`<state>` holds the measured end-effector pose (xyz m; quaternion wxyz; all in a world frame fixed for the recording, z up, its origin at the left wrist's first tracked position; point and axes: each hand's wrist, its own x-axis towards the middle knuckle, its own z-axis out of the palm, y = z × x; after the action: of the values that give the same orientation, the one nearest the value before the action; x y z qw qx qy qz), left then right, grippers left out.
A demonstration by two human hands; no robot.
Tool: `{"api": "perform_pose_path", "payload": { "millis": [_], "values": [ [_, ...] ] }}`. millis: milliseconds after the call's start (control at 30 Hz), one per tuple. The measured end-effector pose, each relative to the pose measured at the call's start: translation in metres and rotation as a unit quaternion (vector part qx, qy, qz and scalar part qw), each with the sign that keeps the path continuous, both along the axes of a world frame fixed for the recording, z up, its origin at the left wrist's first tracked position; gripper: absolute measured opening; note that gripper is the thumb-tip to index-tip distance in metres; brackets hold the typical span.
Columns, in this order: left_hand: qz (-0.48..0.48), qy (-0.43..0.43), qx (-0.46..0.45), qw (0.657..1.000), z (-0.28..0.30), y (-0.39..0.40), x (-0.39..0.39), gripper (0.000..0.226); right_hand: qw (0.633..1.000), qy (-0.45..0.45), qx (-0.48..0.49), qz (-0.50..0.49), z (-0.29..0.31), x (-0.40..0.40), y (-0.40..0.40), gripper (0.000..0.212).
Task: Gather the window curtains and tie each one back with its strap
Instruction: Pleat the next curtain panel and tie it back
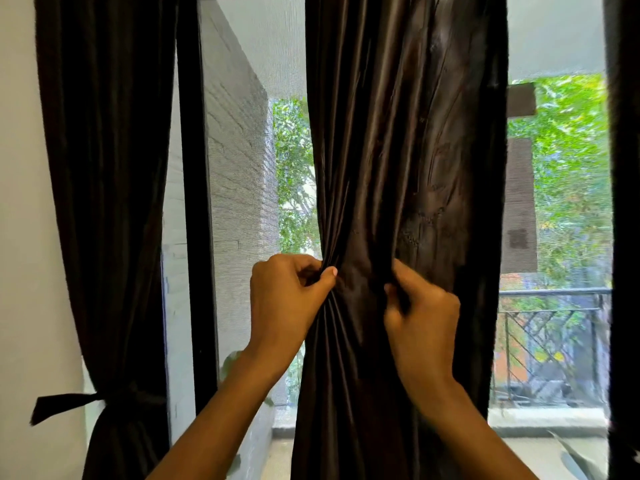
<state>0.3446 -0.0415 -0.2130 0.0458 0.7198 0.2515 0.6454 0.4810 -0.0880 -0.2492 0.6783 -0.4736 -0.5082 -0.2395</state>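
The middle curtain (398, 168) you are gathering is a dark brown cloth with a satin sheen, glossy along its folds. The left curtain (107, 168) and its strap (65, 405) look matt, almost velvety. Behind them you see fine mesh screen (242, 150) and dark metal railing (554, 306).

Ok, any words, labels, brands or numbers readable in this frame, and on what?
No text can be read.
Brown panel outside the window, right of the middle curtain: a dark mark low on it, too blurred to tell whether it is writing.
Middle curtain, tied left curtain and its strap: no label or print shows.
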Motion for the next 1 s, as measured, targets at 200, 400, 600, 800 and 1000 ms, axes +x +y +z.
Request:
{"api": "perform_pose_path", "payload": {
  "millis": [200, 400, 600, 800, 1000],
  "values": [
    [-0.039, -0.002, 0.022, 0.999, -0.003, -0.007, 0.003, 0.008, 0.963, -0.194, -0.124, -0.142, 0.006, -0.025, -0.013, 0.077],
    [-0.056, -0.020, 0.022, 0.998, -0.004, -0.007, -0.002, 0.008, 0.984, -0.060, -0.093, 0.143, 0.012, -0.010, -0.016, 0.028],
    [-0.060, -0.019, 0.002, 0.998, -0.005, -0.007, -0.001, 0.009, 0.984, 0.065, -0.001, 0.164, 0.016, 0.002, -0.016, 0.021],
    [-0.065, -0.022, -0.001, 0.998, -0.007, -0.008, 0.002, 0.013, 0.999, 0.011, 0.045, -0.006, 0.014, 0.013, -0.008, 0.029],
    [-0.073, -0.013, 0.016, 0.997, -0.007, -0.009, 0.003, 0.010, 0.980, -0.177, -0.062, -0.074, 0.000, -0.009, -0.006, 0.048]
  ]
}}
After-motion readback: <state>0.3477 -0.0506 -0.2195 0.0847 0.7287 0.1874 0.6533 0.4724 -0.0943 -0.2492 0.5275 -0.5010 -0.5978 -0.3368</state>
